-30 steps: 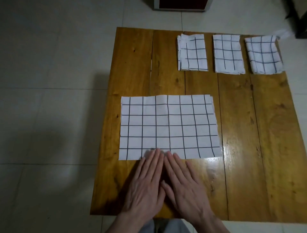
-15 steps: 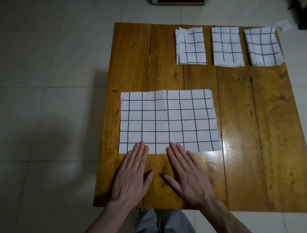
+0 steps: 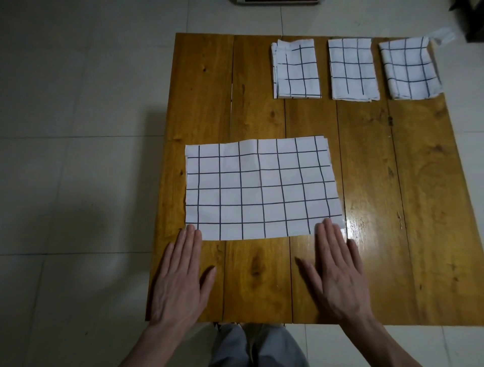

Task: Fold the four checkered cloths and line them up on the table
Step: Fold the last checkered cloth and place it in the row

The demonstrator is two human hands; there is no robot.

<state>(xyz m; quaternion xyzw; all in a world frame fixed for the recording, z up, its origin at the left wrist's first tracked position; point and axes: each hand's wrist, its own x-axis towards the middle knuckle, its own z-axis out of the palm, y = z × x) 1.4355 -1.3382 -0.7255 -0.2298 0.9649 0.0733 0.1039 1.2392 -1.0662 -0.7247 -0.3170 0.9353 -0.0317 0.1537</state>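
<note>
A white cloth with a dark grid (image 3: pixel 262 188) lies flat on the wooden table (image 3: pixel 379 209), folded into a wide rectangle. My left hand (image 3: pixel 180 277) lies flat, fingertips at the cloth's near left corner. My right hand (image 3: pixel 337 267) is flat too, fingertips on the near right corner. Neither hand grips anything. Three small folded checkered cloths sit in a row along the far edge: one on the left (image 3: pixel 297 69), one in the middle (image 3: pixel 352 69), one on the right (image 3: pixel 408 69).
The table stands on a pale tiled floor (image 3: pixel 78 131). The base of a white object (image 3: pixel 275 2) shows at the top edge beyond the table. My legs (image 3: pixel 256 345) show below the near edge. Bare wood lies right of the big cloth.
My hands slid apart along the cloth's near edge, from touching each other at its middle out to the two near corners. The cloth lies smoother.
</note>
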